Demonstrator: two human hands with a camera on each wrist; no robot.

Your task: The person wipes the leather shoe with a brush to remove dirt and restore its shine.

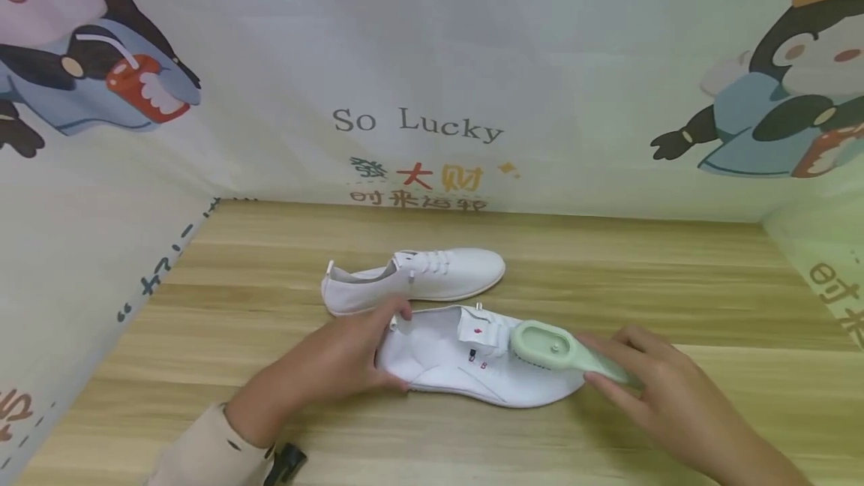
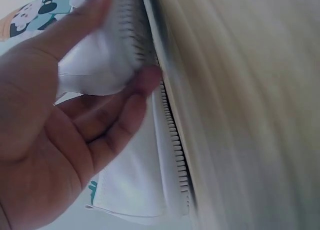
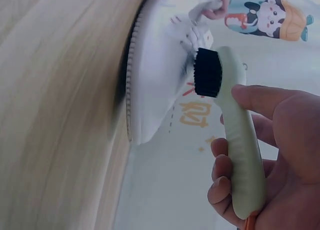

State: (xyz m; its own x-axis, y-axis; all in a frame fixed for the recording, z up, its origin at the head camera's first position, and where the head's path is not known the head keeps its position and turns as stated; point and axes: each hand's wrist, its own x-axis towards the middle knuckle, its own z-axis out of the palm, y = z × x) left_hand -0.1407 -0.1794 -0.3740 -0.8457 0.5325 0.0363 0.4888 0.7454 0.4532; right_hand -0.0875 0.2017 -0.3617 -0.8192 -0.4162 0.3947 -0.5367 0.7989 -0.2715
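A white lace-up shoe (image 1: pixel 432 355) lies on the wooden surface with its toe to the right. My left hand (image 1: pixel 344 358) grips it around the heel, thumb on one side and fingers on the other; the left wrist view shows the heel (image 2: pixel 95 59) between them. In my right hand (image 1: pixel 668 392) is a pale green shoe brush (image 1: pixel 548 345), held by its handle. Its head is over the shoe's front, beside the tongue. Black bristles (image 3: pixel 207 72) face the shoe upper in the right wrist view, right at the lace area.
A second white shoe (image 1: pixel 364 292) stands just behind the first, toe also to the right. The wood-grain surface (image 1: pixel 607 268) reaches back to a printed cloth wall (image 1: pixel 574 96) with cartoon figures and lettering. A small black object (image 1: pixel 286 463) shows by the left sleeve.
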